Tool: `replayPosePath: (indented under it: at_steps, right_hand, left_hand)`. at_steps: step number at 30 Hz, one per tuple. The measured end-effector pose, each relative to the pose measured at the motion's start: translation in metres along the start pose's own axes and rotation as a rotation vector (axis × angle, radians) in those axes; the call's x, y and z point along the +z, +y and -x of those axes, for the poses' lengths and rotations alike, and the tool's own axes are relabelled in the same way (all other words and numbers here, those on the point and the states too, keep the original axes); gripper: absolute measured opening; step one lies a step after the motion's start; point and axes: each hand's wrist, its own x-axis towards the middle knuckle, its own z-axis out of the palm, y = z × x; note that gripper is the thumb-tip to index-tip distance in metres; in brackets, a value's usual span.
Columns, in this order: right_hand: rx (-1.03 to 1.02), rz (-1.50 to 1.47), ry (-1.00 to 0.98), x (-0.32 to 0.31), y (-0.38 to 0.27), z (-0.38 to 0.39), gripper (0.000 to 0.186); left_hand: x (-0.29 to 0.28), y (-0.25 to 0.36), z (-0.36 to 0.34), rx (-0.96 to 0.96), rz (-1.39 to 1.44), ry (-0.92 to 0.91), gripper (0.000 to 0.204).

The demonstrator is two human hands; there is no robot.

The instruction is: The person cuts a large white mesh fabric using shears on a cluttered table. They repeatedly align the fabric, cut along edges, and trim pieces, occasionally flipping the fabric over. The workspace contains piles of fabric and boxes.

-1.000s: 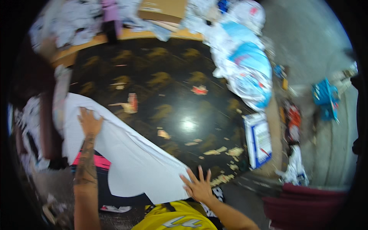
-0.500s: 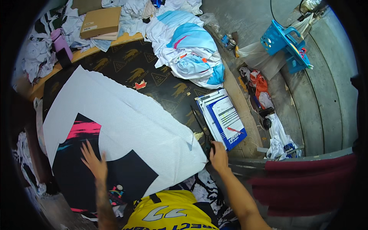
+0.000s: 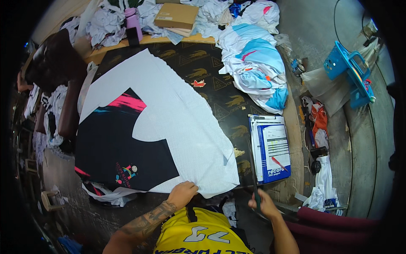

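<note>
Your left hand (image 3: 184, 193) rests its fingers, pinching or not I cannot tell, on the near edge of the white textured cloth with black-and-pink print (image 3: 169, 122), probably steadying it across the black patterned tabletop (image 3: 230, 127), while your right hand (image 3: 266, 205) grips dark-green-handled scissors (image 3: 256, 198).

Saw on the black tabletop (image 3: 230, 120) printed fabric (image 3: 158, 131) left of centre, bundled cloth (image 3: 256, 63) at upper right, blue notebook (image 3: 275, 148) at right.
</note>
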Motion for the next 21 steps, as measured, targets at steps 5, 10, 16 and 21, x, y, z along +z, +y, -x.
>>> replayPosePath:
  at_steps: [5,10,16,21]
  right_hand:
    - [0.228,0.174,-0.367,-0.005,0.036,0.084,0.057]
    - [0.282,0.367,-0.635,0.021,0.035,0.053,0.076]
    - [0.201,0.373,-0.668,0.101,0.013,0.001,0.084]
    - [0.216,0.476,-0.503,0.128,0.005,-0.02,0.083]
  left_hand:
    - [-0.014,0.001,0.001,-0.285,0.3,0.546,0.016]
    - [-0.017,0.011,0.001,-0.45,0.302,0.49,0.018]
    - [0.0,0.031,0.024,-0.395,0.22,0.542,0.015]
    - [-0.003,0.013,0.036,-0.265,0.097,0.488,0.015]
